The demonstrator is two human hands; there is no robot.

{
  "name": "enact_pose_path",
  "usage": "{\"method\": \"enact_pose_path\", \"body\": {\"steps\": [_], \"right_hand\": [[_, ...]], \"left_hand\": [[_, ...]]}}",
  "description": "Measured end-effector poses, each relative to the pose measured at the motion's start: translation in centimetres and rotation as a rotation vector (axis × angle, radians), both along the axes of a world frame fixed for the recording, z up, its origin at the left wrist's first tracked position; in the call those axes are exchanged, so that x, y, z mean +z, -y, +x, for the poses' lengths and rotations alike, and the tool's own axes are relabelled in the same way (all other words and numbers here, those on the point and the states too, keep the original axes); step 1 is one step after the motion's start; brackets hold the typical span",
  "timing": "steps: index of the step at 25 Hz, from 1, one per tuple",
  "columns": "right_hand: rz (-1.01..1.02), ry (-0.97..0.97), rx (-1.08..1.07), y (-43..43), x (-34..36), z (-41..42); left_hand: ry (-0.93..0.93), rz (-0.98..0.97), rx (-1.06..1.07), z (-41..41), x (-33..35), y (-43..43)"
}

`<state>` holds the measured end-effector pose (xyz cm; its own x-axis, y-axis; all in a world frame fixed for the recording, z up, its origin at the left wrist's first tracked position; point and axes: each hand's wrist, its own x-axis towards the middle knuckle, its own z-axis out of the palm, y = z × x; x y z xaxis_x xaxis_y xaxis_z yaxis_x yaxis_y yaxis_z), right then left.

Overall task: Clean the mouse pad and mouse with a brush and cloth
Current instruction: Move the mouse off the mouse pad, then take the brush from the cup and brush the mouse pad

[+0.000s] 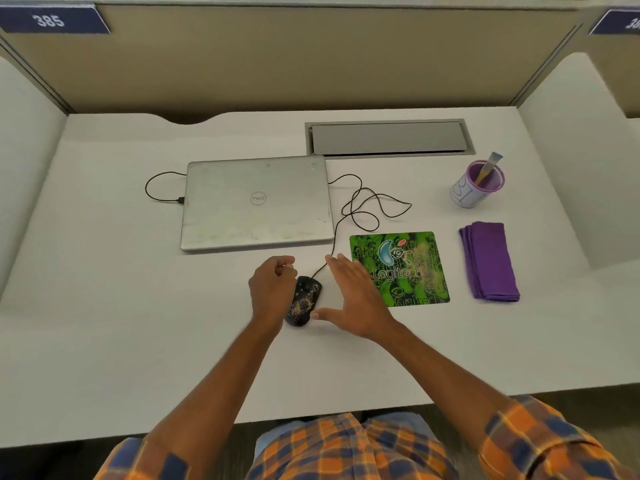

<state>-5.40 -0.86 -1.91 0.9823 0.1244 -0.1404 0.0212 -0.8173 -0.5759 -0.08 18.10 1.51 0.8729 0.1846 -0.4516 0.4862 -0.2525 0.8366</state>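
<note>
A black wired mouse (pixel 304 299) speckled with pale grit lies on the white desk (pixel 138 323), left of the green Logitech mouse pad (pixel 412 251), which also carries grit on its right half. My left hand (pixel 272 289) rests curled against the mouse's left side, holding nothing that I can see. My right hand (pixel 353 296) hovers flat with fingers spread, thumb tip at the mouse's rear, partly covering the pad's left edge. A folded purple cloth (pixel 490 261) lies right of the pad. A brush (pixel 488 166) stands in a purple-rimmed cup (pixel 476 187).
A closed silver laptop (pixel 256 202) sits behind the hands, with the mouse cable (pixel 367 206) looping to its right and a second cable at its left. A grey cable hatch (pixel 388 138) is set into the desk's back. Partition walls enclose the desk.
</note>
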Motion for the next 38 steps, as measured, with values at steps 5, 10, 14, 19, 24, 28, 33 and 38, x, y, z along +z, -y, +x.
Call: {"method": "enact_pose_path", "body": {"steps": [5,10,14,19,24,28,33,38], "right_hand": [[0.085,0.003,-0.102,4.6,0.6,-0.5],[0.142,0.029,-0.210,12.0,2.0,-0.1],[0.177,0.054,-0.329,19.3,3.1,1.0],[0.218,0.143,-0.473,28.5,4.6,4.2],[0.184,0.231,-0.550,35.2,6.2,9.2],[0.129,0.209,-0.656,38.5,6.5,13.0],[0.096,0.168,-0.659,40.1,6.4,16.0],[0.086,0.159,-0.651,40.3,6.5,17.1]], "left_hand": [[0.007,-0.012,-0.097,0.2,1.1,5.5],[0.012,-0.085,-0.242,1.3,1.9,13.4],[0.043,-0.115,-0.323,2.8,2.7,21.2],[0.109,-0.061,-0.438,6.1,4.1,30.4],[0.219,0.016,-0.489,10.8,5.4,37.6],[0.262,0.082,-0.506,14.1,5.5,41.5],[0.306,0.178,-0.532,16.5,4.5,44.3],[0.299,0.182,-0.539,17.4,3.9,45.8]]}}
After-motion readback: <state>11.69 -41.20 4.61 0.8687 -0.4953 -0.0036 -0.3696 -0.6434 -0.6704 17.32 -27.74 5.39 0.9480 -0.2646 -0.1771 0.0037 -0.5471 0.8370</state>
